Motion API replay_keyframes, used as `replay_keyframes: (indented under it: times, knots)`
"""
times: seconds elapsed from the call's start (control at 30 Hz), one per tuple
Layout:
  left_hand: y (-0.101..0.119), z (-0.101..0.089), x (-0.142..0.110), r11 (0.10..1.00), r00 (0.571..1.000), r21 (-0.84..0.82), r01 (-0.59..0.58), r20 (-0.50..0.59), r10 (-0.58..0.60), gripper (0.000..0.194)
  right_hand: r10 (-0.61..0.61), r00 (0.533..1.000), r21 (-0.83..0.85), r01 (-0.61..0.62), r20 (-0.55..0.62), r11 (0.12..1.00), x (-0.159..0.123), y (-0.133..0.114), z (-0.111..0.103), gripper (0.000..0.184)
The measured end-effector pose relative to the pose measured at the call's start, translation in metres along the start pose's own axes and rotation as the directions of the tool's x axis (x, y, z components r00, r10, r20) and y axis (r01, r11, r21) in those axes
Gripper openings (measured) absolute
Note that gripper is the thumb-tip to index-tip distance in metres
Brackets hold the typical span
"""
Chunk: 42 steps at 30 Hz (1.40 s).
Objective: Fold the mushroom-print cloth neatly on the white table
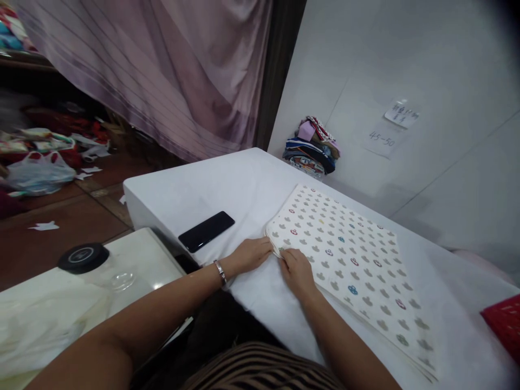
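Layered white rectangular cloth with small grey and coloured motifs (345, 254) lies flat on right of white-covered table (227, 179), left hand (255, 253) at its near-left corner, fingers together, grip can't tell, right hand (299, 272) pinching edge just beside, glossy black rectangular phone (207, 231) left.

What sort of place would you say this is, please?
Probably a small fabric workroom, judging by the patterned cloth laid flat, the stacked textiles and the handwritten wall notes.
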State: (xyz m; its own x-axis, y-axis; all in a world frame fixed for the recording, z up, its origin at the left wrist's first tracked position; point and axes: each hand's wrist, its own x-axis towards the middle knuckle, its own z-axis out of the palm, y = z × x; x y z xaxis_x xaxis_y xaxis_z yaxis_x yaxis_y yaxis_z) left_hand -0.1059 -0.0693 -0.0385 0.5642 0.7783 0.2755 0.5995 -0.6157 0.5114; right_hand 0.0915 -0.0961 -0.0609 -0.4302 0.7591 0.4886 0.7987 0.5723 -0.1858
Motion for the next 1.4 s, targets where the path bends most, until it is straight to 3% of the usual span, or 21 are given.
replay_keyframes:
  times: [0.1,0.2,0.27,0.33,0.4,0.47,0.57,0.63,1.0,1.2,1.4]
  knots:
    - [-0.001,-0.004,0.0,0.99,0.989,0.028,0.14,-0.052,-0.139,0.019,0.013,1.0,0.014,-0.013,0.005,1.0,0.0,0.0,0.0,0.02]
    - [-0.004,-0.006,0.002,0.918,0.91,-0.111,0.382,-0.129,-0.394,0.02,0.025,1.0,0.021,-0.025,0.006,0.999,0.001,0.0,-0.001,0.02]
    - [-0.005,-0.005,0.006,0.801,0.835,-0.321,0.506,-0.051,-0.548,0.018,0.024,1.0,0.034,-0.024,-0.009,0.999,0.001,0.0,-0.001,0.021]
    - [-0.004,-0.003,0.012,0.612,0.754,-0.516,0.599,0.106,-0.648,0.015,0.032,0.999,0.061,-0.031,-0.02,0.998,0.001,0.0,-0.001,0.021]
    - [-0.001,-0.001,0.017,0.443,0.699,-0.628,0.64,0.236,-0.675,0.018,0.051,0.999,0.094,-0.05,-0.017,0.994,0.001,0.0,-0.001,0.021]
    - [0.003,0.002,0.02,0.322,0.679,-0.708,0.628,0.298,-0.671,0.024,0.07,0.997,0.119,-0.069,-0.01,0.99,0.001,0.001,-0.001,0.02]
    - [0.008,0.005,0.021,0.163,0.649,-0.808,0.567,0.315,-0.692,0.041,0.082,0.997,0.138,-0.08,-0.008,0.987,0.0,0.002,0.0,0.02]
    - [0.01,0.007,0.022,0.134,0.632,-0.833,0.536,0.291,-0.718,0.05,0.082,0.997,0.149,-0.079,-0.013,0.986,0.0,0.003,0.0,0.02]
    - [0.011,0.013,0.026,0.187,0.637,-0.891,0.414,0.136,-0.759,0.041,-0.024,1.0,0.046,0.025,-0.012,0.999,-0.001,0.001,0.004,0.036]
    - [0.012,0.003,0.023,0.081,0.681,-0.898,0.433,0.268,-0.681,0.019,-0.036,0.999,0.031,0.036,0.002,0.999,0.0,0.001,0.002,0.036]
    - [0.005,0.001,0.026,0.051,0.701,-0.876,0.48,0.348,-0.622,0.026,-0.044,0.999,0.024,0.044,0.002,0.999,0.001,0.001,0.002,0.036]
